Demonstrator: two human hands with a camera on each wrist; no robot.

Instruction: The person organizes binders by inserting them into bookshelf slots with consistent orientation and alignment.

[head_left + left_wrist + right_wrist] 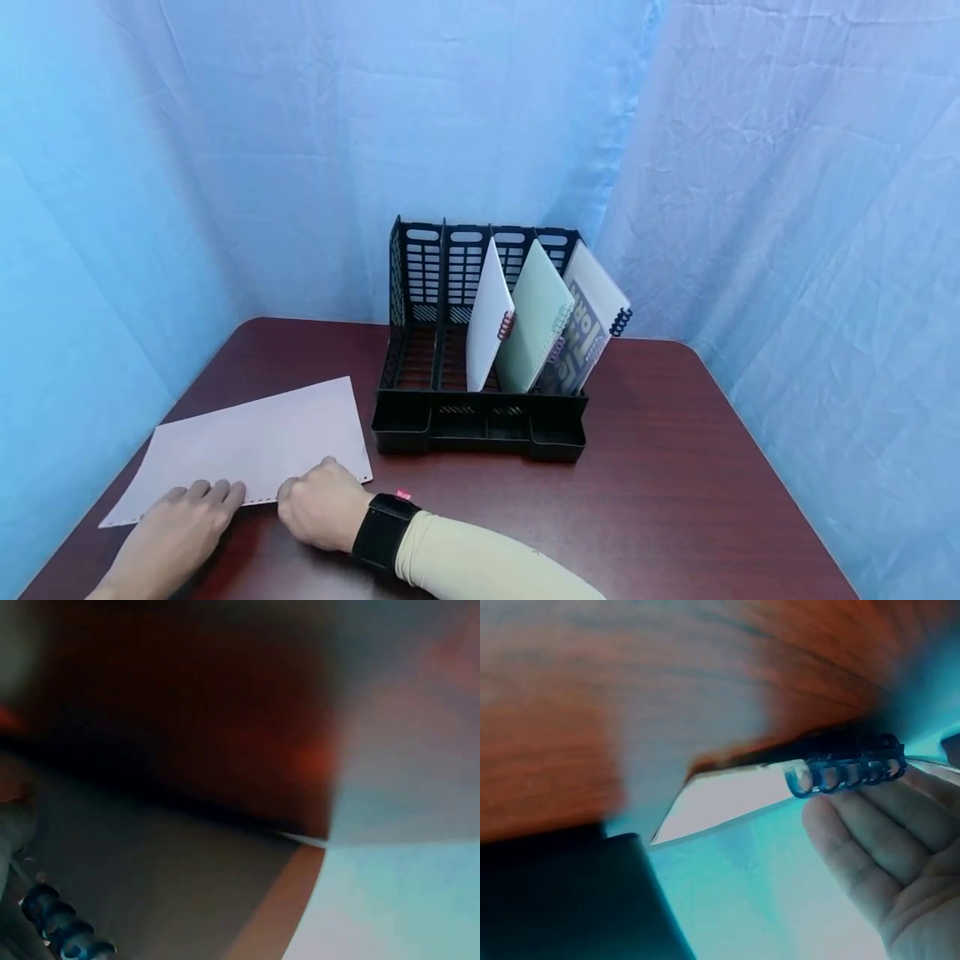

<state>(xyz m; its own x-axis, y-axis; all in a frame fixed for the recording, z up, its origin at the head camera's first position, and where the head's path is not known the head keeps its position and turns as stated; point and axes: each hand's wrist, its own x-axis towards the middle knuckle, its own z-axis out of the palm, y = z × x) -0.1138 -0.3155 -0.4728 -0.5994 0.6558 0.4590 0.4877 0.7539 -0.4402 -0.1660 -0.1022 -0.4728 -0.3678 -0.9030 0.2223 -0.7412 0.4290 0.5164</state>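
Observation:
A white ring-bound notebook [262, 433] lies at the left of the table, small punched holes along its near edge. My left hand [176, 529] holds that edge toward its left end, fingers over the cover. Farther right along the same edge, my right hand [324, 504] grips the binding with bent fingers. In the right wrist view, dark blue binding rings [847, 774] run right at the fingertips [821, 814]. More rings [67, 930] show in the left wrist view beside part of the left hand; much of that view is dark and blurred.
Toward the back middle stands a black desk organizer [480, 427] with upright dividers and front trays. A white notebook [489, 325], a pale green one [534, 325] and one with large lettering [581, 333] lean in it. Blue curtains [300, 167] enclose the brown table [675, 500].

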